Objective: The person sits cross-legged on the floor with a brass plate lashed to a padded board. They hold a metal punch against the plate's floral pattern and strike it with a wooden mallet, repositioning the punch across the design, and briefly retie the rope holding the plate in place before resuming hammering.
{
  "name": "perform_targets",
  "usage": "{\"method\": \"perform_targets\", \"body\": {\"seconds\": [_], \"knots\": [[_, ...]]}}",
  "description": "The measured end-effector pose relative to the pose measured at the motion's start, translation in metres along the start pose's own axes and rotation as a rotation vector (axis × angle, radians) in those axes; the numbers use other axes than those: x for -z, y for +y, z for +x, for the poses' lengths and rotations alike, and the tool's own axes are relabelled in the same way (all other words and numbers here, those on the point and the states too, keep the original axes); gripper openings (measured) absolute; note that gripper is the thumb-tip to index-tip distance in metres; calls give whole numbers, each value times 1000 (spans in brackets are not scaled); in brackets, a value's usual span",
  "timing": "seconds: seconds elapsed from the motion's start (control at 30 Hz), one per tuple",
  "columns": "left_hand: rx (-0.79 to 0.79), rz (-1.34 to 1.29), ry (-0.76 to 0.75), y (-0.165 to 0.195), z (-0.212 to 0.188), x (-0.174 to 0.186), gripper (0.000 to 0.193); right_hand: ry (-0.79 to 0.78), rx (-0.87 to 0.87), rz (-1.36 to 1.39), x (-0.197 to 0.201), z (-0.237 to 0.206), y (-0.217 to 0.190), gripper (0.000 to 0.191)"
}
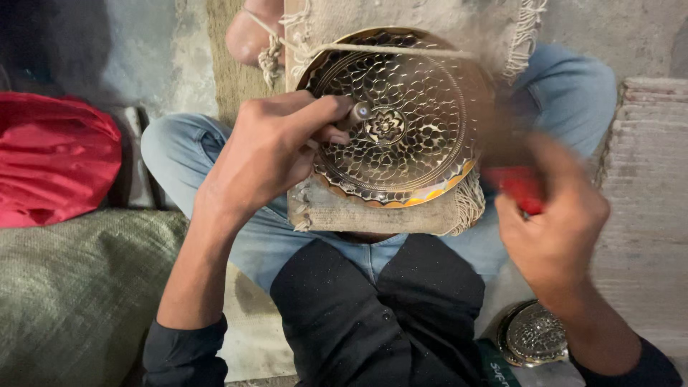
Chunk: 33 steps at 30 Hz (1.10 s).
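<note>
A round brass plate (423, 154) with an engraved scale pattern and a flower in its middle lies on a fringed cloth-covered board (373, 213) across my lap, held by a cord. My left hand (269, 154) grips a small metal chisel (356, 113) whose tip rests on the plate just left of the flower. My right hand (555, 226) is blurred at the plate's right edge and holds a red-handled tool (517, 185).
A red cloth bundle (54, 158) lies at the left on a green woven sack (79, 287). Another embossed brass plate (534, 335) sits on the floor by my right knee. A bare foot (254, 32) rests beyond the board.
</note>
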<state>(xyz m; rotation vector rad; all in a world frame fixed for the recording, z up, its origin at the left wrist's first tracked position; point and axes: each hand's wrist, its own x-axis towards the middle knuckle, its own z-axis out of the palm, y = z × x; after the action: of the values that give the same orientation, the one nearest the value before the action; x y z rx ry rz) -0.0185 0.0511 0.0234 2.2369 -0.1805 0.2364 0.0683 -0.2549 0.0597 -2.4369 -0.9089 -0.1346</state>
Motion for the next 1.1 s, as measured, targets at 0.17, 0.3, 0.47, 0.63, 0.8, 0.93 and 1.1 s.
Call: {"method": "perform_targets", "body": {"seconds": [0.17, 0.3, 0.47, 0.63, 0.8, 0.93, 1.1], "knots": [[-71, -49, 50, -2, 0, 0, 51, 11, -249, 223, 3, 2, -10, 40], [-57, -53, 33, -2, 0, 2, 54, -122, 90, -150, 11, 5, -7, 56], [-33, -71, 36, -1, -1, 1, 53, -63, 51, -63, 8, -3, 3, 52], [-50, -24, 42, -3, -1, 1, 52, 7, -77, 36, 7, -4, -6, 47], [-27, -35, 42, -3, -2, 2, 51, -45, 111, -191, 9, 5, -16, 50], [-40, -102, 37, -4, -2, 2, 50, -13, -119, 68, 6, 0, -12, 47], [-47, -74, 46, -5, -1, 0, 49, 31, -175, 239, 6, -5, -9, 39]]}}
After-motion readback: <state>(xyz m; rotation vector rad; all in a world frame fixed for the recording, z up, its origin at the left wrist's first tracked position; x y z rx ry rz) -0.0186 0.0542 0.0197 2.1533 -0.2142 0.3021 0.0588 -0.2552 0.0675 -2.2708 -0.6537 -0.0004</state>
